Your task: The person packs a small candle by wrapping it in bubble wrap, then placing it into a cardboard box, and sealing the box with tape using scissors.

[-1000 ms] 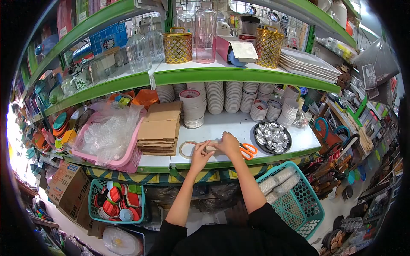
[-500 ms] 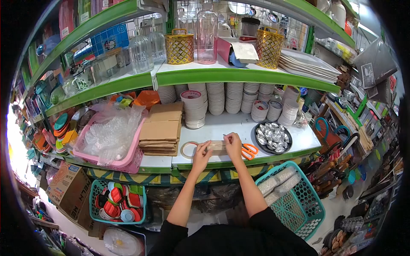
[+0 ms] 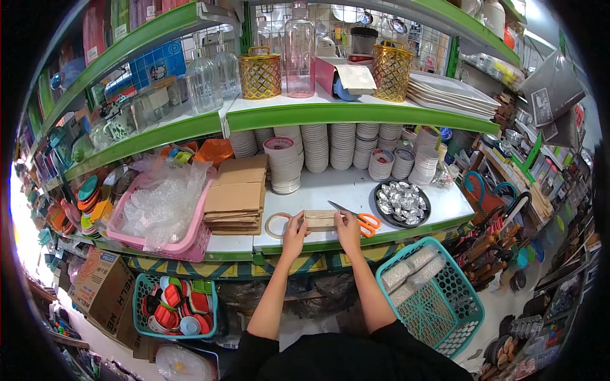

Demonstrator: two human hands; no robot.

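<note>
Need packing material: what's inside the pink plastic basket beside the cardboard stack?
Crumpled clear bubble wrap fills the pink plastic basket, rising above its rim. Anything under the wrap is covered.

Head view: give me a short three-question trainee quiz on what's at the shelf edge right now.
1. True or false: the scissors lie to the left of the tape roll.
2. What do the left hand and right hand hold between them? A) a bowl B) a flat cardboard box C) a glass bottle
3. Fill the gap: the black tray is filled with shiny ___ cups.

Key: 1 false, the scissors are to its right; 2 B; 3 foil.
</note>
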